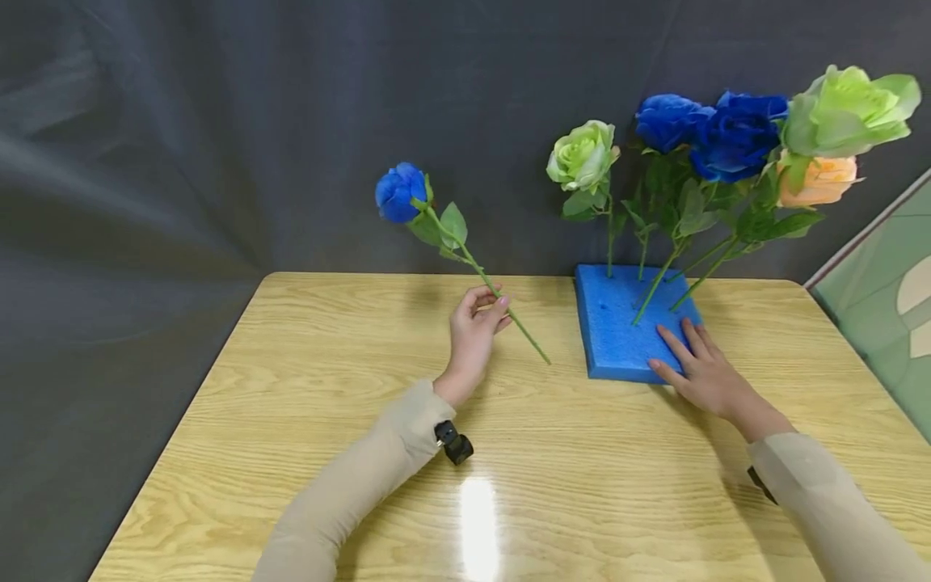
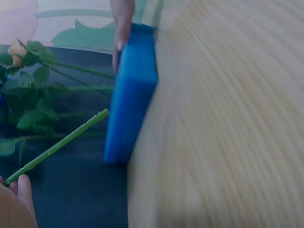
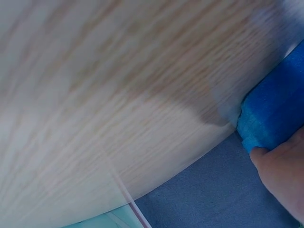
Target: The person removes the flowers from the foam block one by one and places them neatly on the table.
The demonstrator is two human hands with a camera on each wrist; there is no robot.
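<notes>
My left hand [image 1: 489,305] pinches the green stem of a single blue rose [image 1: 398,192], which slants up and to the left above the wooden table [image 1: 305,380]. In the left wrist view the stem [image 2: 61,142] runs toward the blue foam block [image 2: 130,95], its cut end just short of it. My right hand [image 1: 680,352] lies flat on the near right corner of the foam block [image 1: 607,323], fingers straight. The right wrist view shows the block [image 3: 275,114] and part of that hand [image 3: 285,180].
Several artificial roses stand stuck in the block: a pale green one [image 1: 582,156], two blue ones [image 1: 709,129], a large green one [image 1: 847,109] and an orange one [image 1: 822,179]. A dark cloth backdrop [image 1: 218,121] hangs behind the table. A patterned panel [image 1: 887,299] is at the right.
</notes>
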